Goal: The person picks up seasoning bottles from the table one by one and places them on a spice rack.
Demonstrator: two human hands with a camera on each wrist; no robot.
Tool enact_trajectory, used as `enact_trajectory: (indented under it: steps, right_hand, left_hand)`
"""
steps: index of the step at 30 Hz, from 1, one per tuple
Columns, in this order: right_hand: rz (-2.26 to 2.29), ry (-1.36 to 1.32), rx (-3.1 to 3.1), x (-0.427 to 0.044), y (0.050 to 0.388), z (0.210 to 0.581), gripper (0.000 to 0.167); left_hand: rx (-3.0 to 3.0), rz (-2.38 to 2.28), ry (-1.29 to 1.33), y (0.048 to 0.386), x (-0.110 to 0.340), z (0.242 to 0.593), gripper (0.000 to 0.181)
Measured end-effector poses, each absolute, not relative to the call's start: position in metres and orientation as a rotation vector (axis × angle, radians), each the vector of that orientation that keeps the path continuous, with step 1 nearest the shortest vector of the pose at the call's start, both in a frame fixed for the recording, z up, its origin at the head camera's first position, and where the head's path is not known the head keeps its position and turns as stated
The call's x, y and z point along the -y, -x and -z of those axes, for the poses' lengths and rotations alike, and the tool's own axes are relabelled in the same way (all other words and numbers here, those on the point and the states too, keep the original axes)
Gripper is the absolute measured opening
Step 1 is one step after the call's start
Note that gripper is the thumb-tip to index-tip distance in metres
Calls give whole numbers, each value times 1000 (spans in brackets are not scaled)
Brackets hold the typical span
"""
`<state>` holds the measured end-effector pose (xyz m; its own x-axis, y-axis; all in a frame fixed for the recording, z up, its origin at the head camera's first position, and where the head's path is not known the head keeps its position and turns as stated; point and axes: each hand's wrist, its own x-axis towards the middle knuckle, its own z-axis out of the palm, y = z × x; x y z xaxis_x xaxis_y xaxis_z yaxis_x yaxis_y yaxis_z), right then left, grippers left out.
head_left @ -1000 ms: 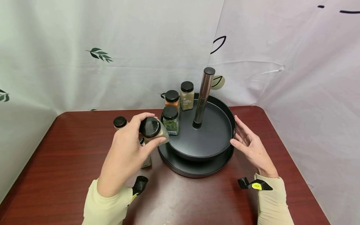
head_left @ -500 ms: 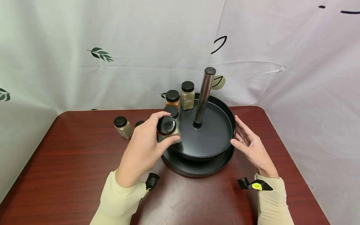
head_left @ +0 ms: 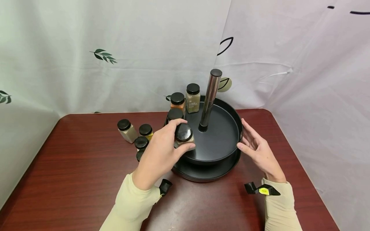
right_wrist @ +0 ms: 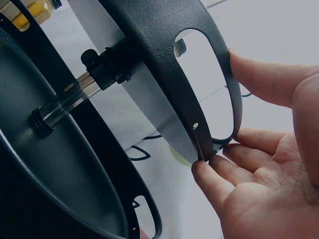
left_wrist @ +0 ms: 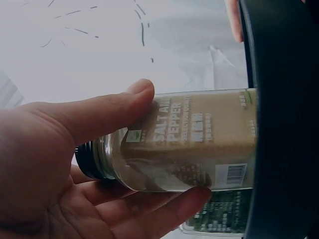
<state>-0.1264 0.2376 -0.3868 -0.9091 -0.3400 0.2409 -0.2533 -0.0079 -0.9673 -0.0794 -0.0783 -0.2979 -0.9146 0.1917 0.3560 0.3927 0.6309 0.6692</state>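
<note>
My left hand (head_left: pixel 160 152) grips a square seasoning jar (head_left: pixel 184 132) by its upper part. "Salt and pepper" is printed on the jar (left_wrist: pixel 194 129) in the left wrist view, where the tray wall hides its base. It is at the left part of the upper tray (head_left: pixel 222 141) of a black two-tier rack. Beside it on that tray stand a green herb jar (head_left: pixel 175 114), an orange spice jar (head_left: pixel 177 99) and a tan powder jar (head_left: pixel 192 98). My right hand (head_left: pixel 261 154) touches the upper tray's slotted handle (right_wrist: pixel 234 99) with thumb and fingertips from outside.
Left of the rack, a tan jar (head_left: pixel 127 131) leans, with a yellow-filled jar (head_left: pixel 145 130) and two more black-lidded jars near it, partly behind my left hand. A metal pole (head_left: pixel 210 99) rises from the upper tray. The lower tray (head_left: pixel 202 176) sits on the wooden table (head_left: pixel 81 179).
My left hand has carried the salt and pepper jar right, from beside the rack to over the upper tray, and slightly down. More jars on the table show behind it. The right hand stays put.
</note>
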Motion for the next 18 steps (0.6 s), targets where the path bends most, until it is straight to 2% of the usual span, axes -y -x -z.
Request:
enact_trajectory:
  steps: [18]
  right_hand:
    - [2088,635,-2171,-238,126,387,76]
  left_hand:
    - [2677,1064,460,86,67,312,64]
